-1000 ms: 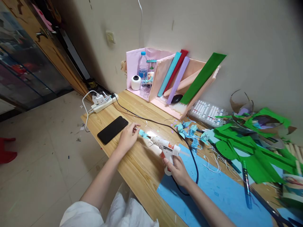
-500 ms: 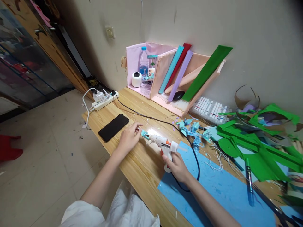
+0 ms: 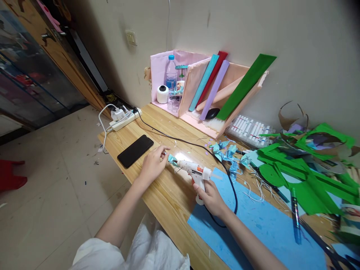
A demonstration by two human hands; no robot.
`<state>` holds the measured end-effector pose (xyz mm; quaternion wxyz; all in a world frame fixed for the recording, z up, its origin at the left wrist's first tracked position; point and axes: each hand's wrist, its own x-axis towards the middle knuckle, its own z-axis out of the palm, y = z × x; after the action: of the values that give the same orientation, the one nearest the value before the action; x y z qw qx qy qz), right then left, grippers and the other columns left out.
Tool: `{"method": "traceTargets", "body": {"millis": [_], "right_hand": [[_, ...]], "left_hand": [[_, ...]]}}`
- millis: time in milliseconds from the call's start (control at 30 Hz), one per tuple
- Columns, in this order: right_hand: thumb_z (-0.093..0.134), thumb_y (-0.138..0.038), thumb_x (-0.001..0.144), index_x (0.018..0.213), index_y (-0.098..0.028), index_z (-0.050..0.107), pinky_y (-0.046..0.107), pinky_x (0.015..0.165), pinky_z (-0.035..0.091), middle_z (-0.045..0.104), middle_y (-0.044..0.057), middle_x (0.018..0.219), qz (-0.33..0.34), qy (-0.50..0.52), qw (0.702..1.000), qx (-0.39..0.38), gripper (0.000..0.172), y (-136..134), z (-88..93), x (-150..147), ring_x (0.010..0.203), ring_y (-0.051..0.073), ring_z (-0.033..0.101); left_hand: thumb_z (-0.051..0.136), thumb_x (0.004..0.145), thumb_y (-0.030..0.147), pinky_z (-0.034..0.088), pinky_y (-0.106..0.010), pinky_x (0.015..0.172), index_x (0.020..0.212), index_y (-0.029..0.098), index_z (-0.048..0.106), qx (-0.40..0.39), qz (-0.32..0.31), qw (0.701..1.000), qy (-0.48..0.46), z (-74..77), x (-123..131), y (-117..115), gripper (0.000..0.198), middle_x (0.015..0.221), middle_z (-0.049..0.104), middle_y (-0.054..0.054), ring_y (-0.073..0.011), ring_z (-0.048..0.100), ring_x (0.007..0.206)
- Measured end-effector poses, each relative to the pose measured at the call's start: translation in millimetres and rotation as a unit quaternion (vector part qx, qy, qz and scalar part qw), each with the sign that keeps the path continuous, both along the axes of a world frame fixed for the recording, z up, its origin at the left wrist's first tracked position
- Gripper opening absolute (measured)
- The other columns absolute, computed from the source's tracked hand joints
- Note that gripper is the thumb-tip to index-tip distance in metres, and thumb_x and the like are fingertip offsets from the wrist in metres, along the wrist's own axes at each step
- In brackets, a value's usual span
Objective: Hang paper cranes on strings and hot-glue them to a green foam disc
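Observation:
My right hand (image 3: 211, 195) is wrapped round the handle of a white glue gun (image 3: 200, 178), its nozzle aimed left. A clear glue stick (image 3: 217, 176) pokes out of the gun's back end. My left hand (image 3: 154, 162) pinches a small piece of folded light-blue paper (image 3: 172, 159) right at the nozzle tip. Whether the tip touches the paper I cannot tell. Beside my left hand lies a black phone (image 3: 135, 150). Several crumpled blue paper pieces (image 3: 231, 153) lie beyond the gun, and a blue sheet (image 3: 253, 225) is spread under my right forearm.
A black cord (image 3: 180, 140) runs across the wooden table from a white power strip (image 3: 126, 120). At the back stands a pink box organizer (image 3: 184, 93) with paper strips and a bottle. Green scraps (image 3: 306, 176), a marker (image 3: 296, 215) and scissors (image 3: 323, 243) occupy the right.

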<state>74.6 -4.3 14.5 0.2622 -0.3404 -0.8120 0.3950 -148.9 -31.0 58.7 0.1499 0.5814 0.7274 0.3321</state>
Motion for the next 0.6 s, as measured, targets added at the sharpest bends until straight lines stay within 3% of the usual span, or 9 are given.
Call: {"method": "traceTargets", "body": {"millis": [200, 400, 600], "right_hand": [[0.038, -0.038, 0.087, 0.080, -0.017, 0.058, 0.029, 0.069, 0.046, 0.063, 0.004, 0.078, 0.007, -0.009, 1.000, -0.011, 0.030, -0.4, 4.5, 0.8, 0.071, 0.019, 0.056], [0.039, -0.036, 0.087, 0.073, -0.017, 0.056, 0.028, 0.066, 0.045, 0.061, 0.003, 0.073, 0.010, -0.006, 1.000, -0.012, 0.029, 0.1, 4.2, 0.3, 0.067, 0.018, 0.055], [0.040, -0.036, 0.087, 0.079, -0.017, 0.059, 0.027, 0.065, 0.044, 0.061, 0.003, 0.074, 0.005, 0.001, 1.000, -0.031, 0.028, -1.7, 6.1, 0.2, 0.069, 0.018, 0.055]], "left_hand": [[0.047, 0.085, 0.024, 0.045, -0.026, 0.071, 0.100, 0.021, 0.059, -0.001, 0.000, 1.000, -0.004, 0.1, 0.0, 0.2, 0.020, 0.086, 0.064, -0.002, -0.0139, 0.060, 0.077], [0.047, 0.084, 0.024, 0.045, -0.026, 0.071, 0.100, 0.020, 0.060, -0.001, 0.004, 1.000, -0.001, 0.9, 0.1, -0.1, 0.020, 0.086, 0.064, -0.002, -0.0139, 0.060, 0.076], [0.047, 0.084, 0.026, 0.044, -0.025, 0.069, 0.100, 0.021, 0.060, -0.002, 0.018, 1.000, -0.001, 1.6, -3.0, -2.5, 0.021, 0.083, 0.064, -0.001, -0.0134, 0.059, 0.074]]}}
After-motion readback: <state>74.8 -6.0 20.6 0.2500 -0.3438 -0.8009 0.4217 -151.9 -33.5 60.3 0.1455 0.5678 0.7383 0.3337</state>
